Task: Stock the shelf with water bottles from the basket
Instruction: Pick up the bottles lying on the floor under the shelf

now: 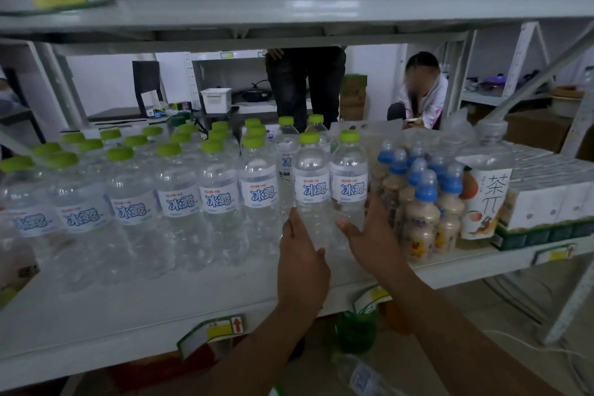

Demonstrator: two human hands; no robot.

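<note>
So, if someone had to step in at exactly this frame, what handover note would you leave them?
Left hand: grips the lower body of a green-capped water bottle, which stands upright on the shelf.
Right hand: grips the neighbouring bottle, right beside the blue-capped drinks.
Done: rows of water bottles already fill the shelf to the left.
Left: let go of both, then fetch more. The basket is out of view; a spare bottle shows below the shelf edge.

Rows of water bottles (180, 196) fill the shelf (128, 315) from left to middle; right of them sits a pack of small bottles (418, 209), then a tea bottle (485, 193), cartons (543, 202) rightmost.
</note>
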